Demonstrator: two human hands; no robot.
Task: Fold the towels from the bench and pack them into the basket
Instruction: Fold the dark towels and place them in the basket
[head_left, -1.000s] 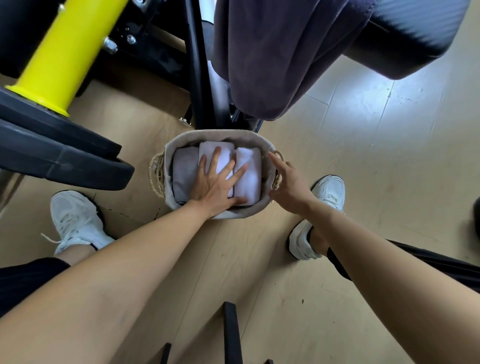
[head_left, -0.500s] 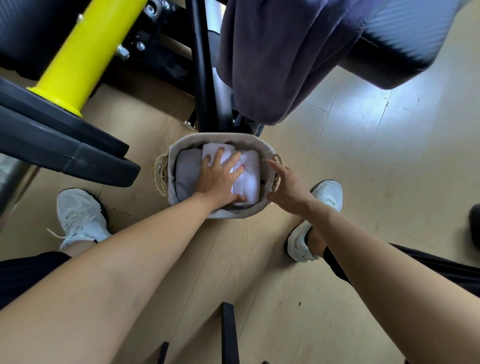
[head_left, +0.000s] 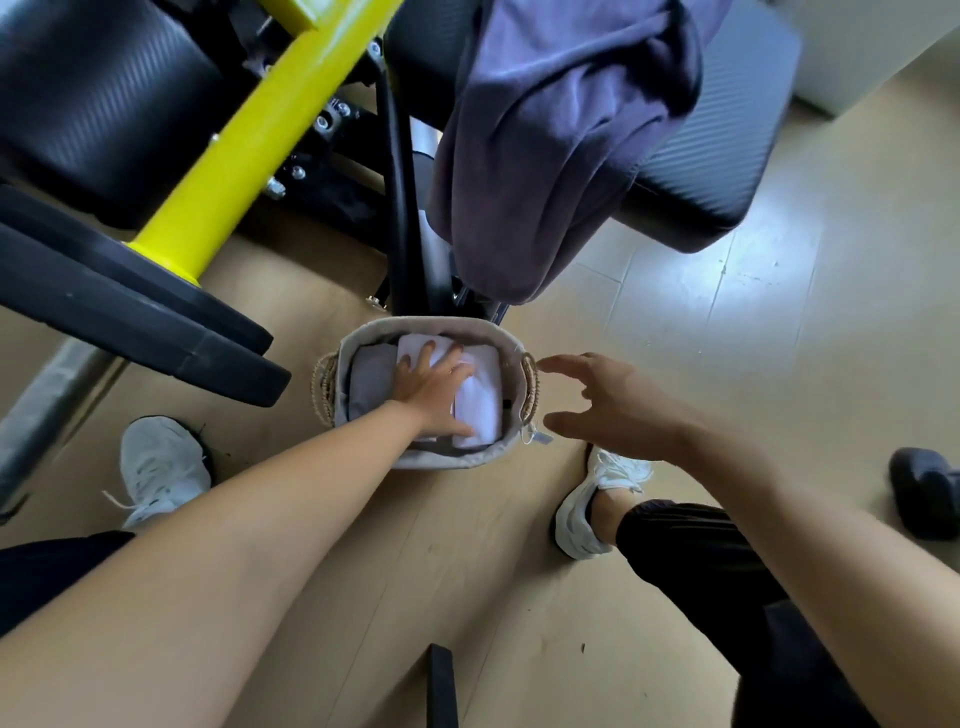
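A small oval basket (head_left: 415, 326) with a grey liner and woven handles stands on the floor in front of me. Inside it lie a folded grey towel (head_left: 370, 379) on the left and folded white towels (head_left: 480, 405) on the right. My left hand (head_left: 436, 387) presses flat on the white towels, fingers spread. My right hand (head_left: 613, 402) hovers just right of the basket's right handle, fingers apart, holding nothing. A dark purple towel (head_left: 550, 130) hangs unfolded over the black bench (head_left: 727, 156) behind the basket.
A yellow bar (head_left: 249, 135) and black weight plates (head_left: 130, 317) of gym equipment stand at the left. My white shoes (head_left: 161, 467) (head_left: 597, 499) flank the basket. A dark object (head_left: 924, 493) lies on the floor at the right, a black bar (head_left: 441, 686) near the bottom edge.
My right hand has come off the basket's right handle and moved a little right, fingers opening. My left hand stays pressed on the white towels. The view has tilted up.
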